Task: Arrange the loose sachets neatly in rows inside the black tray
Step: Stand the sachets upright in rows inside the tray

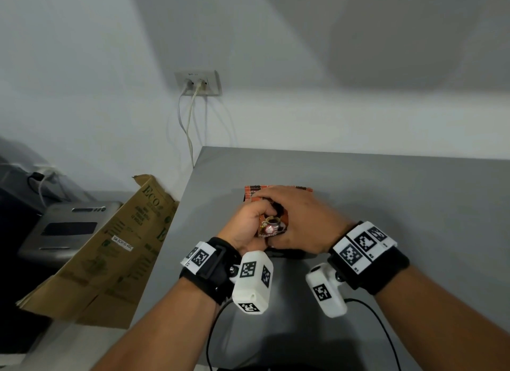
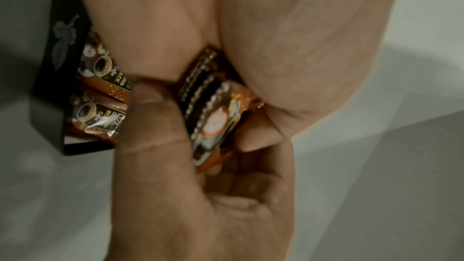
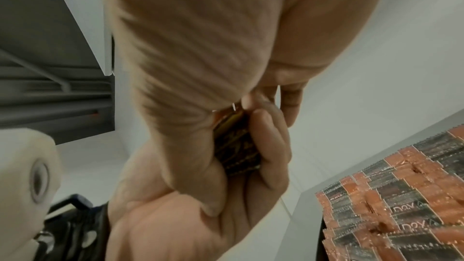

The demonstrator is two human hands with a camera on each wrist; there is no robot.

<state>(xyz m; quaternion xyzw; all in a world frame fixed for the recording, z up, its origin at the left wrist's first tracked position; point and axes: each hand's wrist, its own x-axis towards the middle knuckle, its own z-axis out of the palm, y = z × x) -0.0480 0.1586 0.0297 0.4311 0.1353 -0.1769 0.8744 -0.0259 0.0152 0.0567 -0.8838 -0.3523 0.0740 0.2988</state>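
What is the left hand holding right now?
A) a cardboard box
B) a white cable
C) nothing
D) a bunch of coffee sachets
D: the left hand grips a bunch of sachets over the tray, their stacked crimped edges showing between thumb and fingers in the left wrist view.

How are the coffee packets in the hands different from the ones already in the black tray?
The held sachets are bunched edge-on in a stack, gripped by the left hand and covered by the right hand. The tray sachets lie flat in overlapping rows inside the black tray, and no hand grips them. Both show the same orange-and-black wrapper.
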